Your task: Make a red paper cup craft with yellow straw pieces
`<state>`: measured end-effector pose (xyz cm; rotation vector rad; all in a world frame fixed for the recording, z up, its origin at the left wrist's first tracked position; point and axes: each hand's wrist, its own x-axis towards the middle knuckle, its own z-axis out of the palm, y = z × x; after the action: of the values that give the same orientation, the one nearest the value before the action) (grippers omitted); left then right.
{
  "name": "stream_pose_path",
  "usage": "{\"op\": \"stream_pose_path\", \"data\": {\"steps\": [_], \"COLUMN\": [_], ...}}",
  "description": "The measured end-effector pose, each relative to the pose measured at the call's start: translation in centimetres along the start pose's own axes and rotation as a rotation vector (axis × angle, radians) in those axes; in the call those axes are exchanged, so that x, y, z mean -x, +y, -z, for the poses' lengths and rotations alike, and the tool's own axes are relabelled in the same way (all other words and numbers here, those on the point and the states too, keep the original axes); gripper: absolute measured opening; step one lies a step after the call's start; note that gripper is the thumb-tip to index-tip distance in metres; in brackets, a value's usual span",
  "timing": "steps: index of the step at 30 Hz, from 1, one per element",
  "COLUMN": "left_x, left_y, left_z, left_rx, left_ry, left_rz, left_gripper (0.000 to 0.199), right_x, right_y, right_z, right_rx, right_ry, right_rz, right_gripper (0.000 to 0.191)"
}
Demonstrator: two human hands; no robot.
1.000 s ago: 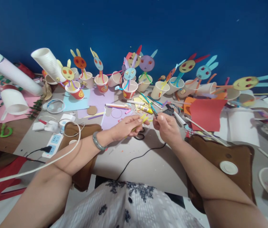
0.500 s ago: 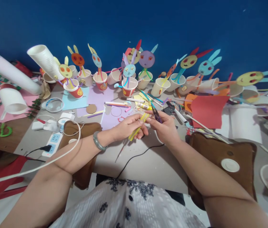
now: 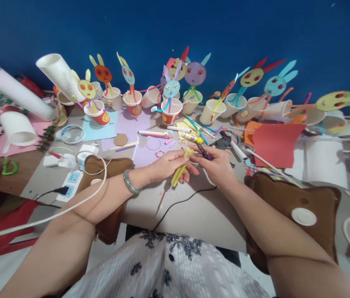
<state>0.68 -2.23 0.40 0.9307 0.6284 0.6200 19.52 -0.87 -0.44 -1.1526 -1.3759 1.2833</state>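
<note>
My left hand (image 3: 175, 163) is closed on a yellow strip (image 3: 179, 171) with a lengthwise line, slanting down and left from the fingers. Whether it is paper or plastic I cannot make out. Close beside it, my right hand (image 3: 216, 165) is closed around dark scissors with purple handles (image 3: 203, 150), their tips pointing up and left. The right thumb and fingertips meet at the strip's upper end. Just behind the hands lie a yellow glue stick (image 3: 195, 138), several markers (image 3: 153, 134) and a purple sheet (image 3: 143, 155) with drawn outlines.
Paper cups with rabbit-faced figures (image 3: 172, 111) line the blue wall. A power strip (image 3: 69, 186) and white cable (image 3: 103, 178) are left; brown cushions (image 3: 293, 219) flank the arms. Red paper (image 3: 277, 145) lies right. A black cord (image 3: 181, 203) crosses the table front.
The scissors have tipped lower and their blades show less. The yellow strip has moved slightly right and hangs steeper. The view has shifted a little; both hands keep their hold.
</note>
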Motion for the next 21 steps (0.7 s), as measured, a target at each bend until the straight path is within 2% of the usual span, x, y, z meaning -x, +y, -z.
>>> {"op": "stream_pose_path", "data": {"steps": [3, 11, 21], "left_x": [-0.3, -0.7, -0.9], "left_y": [-0.3, -0.5, -0.3], "left_z": [0.2, 0.3, 0.2], "left_rx": [-0.006, 0.011, 0.104], "left_ry": [0.020, -0.014, 0.022], "left_rz": [-0.003, 0.045, 0.166], "left_gripper": [0.041, 0.041, 0.023], "right_x": [0.0, 0.1, -0.1], "right_y": [0.0, -0.4, 0.8], "right_z": [-0.2, -1.1, -0.9], "right_rx": [-0.011, -0.201, -0.172], "right_ry": [-0.005, -0.058, -0.017], "right_rz": [-0.014, -0.231, -0.166], "right_gripper": [0.036, 0.040, 0.027]}}
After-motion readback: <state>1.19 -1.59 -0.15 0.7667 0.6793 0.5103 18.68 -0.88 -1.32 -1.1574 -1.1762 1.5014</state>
